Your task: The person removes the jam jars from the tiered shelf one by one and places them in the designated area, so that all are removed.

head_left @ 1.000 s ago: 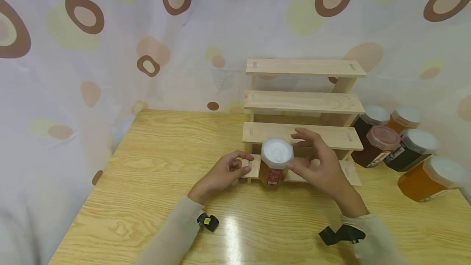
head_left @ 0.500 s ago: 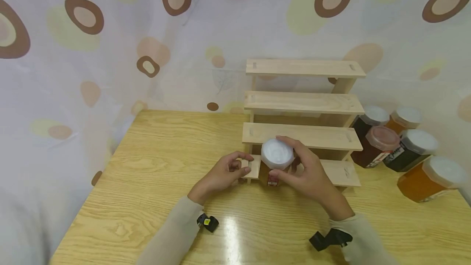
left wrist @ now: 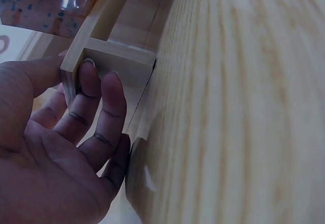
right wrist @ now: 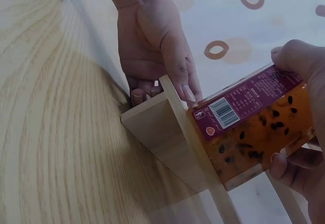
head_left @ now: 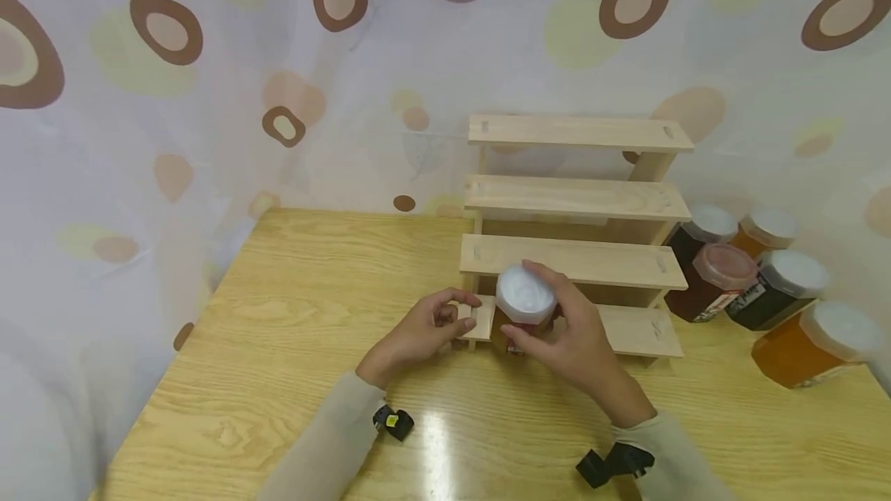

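Note:
In the head view, a wooden tiered shelf [head_left: 574, 261] stands on the table. A jar [head_left: 525, 296] with a whitish lid is at the left part of its lowest board [head_left: 636, 331]. My right hand [head_left: 581, 342] grips this jar from the right, thumb in front. The right wrist view shows orange contents with dark seeds [right wrist: 277, 125] and a purple barcode label [right wrist: 233, 102]. My left hand [head_left: 421, 323] holds the left end of the lowest board. In the left wrist view, the thumb lies along the board's upper face and curled fingers [left wrist: 111, 99] reach underneath.
Several more jars stand right of the shelf: an orange one [head_left: 793, 350], a dark one [head_left: 759, 300] and a red-lidded one [head_left: 713, 284] among them. Behind the wooden table [head_left: 334, 269] hangs a patterned cloth [head_left: 362, 83]. A black camera strap [head_left: 616, 464] circles my right wrist.
My right hand has moved left, its fingers spread beside the jar earlier and now around it. The jar stays at nearly the same spot. My left hand keeps its place on the board.

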A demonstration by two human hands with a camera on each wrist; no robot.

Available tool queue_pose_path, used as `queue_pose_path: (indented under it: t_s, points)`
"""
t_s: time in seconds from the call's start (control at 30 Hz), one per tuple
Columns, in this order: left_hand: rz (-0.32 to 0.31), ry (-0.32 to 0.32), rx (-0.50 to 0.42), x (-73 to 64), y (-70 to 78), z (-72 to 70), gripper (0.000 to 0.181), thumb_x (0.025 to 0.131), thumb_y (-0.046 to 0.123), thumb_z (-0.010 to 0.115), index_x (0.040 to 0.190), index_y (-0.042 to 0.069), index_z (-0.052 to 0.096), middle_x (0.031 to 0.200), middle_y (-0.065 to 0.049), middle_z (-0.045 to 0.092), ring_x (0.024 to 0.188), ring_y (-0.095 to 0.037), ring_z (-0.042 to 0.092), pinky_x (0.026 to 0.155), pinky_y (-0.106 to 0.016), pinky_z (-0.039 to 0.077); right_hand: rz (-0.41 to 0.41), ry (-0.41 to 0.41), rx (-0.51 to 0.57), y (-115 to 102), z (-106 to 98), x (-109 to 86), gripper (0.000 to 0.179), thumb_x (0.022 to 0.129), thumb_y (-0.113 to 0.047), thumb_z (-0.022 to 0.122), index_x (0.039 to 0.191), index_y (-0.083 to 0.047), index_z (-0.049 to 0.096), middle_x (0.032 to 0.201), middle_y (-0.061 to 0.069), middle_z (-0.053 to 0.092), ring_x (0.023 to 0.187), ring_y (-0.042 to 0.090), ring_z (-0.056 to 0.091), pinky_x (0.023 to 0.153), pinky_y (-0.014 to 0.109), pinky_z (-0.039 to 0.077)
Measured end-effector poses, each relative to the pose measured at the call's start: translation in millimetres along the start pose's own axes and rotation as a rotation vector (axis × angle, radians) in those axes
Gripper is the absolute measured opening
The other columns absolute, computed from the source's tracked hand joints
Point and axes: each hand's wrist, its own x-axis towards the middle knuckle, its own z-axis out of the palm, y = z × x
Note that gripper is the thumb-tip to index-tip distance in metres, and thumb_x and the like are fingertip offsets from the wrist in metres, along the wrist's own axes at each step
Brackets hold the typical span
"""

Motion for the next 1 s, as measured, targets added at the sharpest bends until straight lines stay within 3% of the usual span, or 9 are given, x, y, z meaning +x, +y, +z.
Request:
queue_pose_path:
  t_s: [0.17,0.43,0.83,0.87,1.0]
  points:
    - [-0.017,0.01,0.0,-1.5,-0.8,0.7,0.03,0.105,0.018,0.064,0.135,0.015,0.06,0.065,0.002,0.041,0.052,-0.012,0.034,0.055,-0.024,0.04,-0.026,0.019,-0.019,0.7,-3.4,0.2,0.089,0.068,-0.003,0.095,0.147,-0.009,0.054,0.132,0.013,0.064,0.105,0.023,0.062,0.081,0.017,0.05]
    - [0.002,-0.003,-0.006,-1.8,-2.3,1.4,0.032,0.105,0.019,0.064,0.137,0.015,0.06,0.065,0.002,0.042,0.052,-0.012,0.033,0.053,-0.024,0.036,0.031,0.051,-0.038,-0.4,-18.5,-2.5,0.086,0.068,-0.002,0.095,0.144,-0.01,0.057,0.128,0.013,0.066,0.103,0.021,0.064,0.081,0.012,0.049]
    - [-0.013,-0.004,-0.032,-2.2,-2.4,0.5,0.03,0.106,0.019,0.063,0.136,0.018,0.06,0.066,0.002,0.039,0.053,-0.013,0.03,0.055,-0.025,0.035,0.016,0.115,-0.09,7.9,-53.3,-3.8,0.089,0.062,0.008,0.094,0.142,-0.003,0.058,0.126,0.019,0.065,0.103,0.006,0.059,0.078,0.01,0.048]
    - [-0.013,-0.005,-0.03,-2.0,-2.5,0.5,0.03,0.106,0.018,0.063,0.136,0.018,0.06,0.066,0.002,0.038,0.053,-0.013,0.03,0.055,-0.025,0.035,0.014,0.125,-0.095,8.8,-56.8,-4.5,0.09,0.061,0.01,0.094,0.142,-0.003,0.058,0.126,0.019,0.065,0.104,0.004,0.059,0.078,0.009,0.048]
    - [-0.012,-0.007,-0.059,-0.9,-1.6,0.9,0.03,0.106,0.015,0.063,0.136,0.016,0.06,0.067,0.002,0.038,0.058,-0.014,0.035,0.07,-0.029,0.055,0.029,0.166,-0.109,12.0,-71.7,-8.6,0.092,0.058,0.014,0.093,0.142,-0.001,0.058,0.128,0.019,0.064,0.102,0.001,0.057,0.075,0.008,0.047]
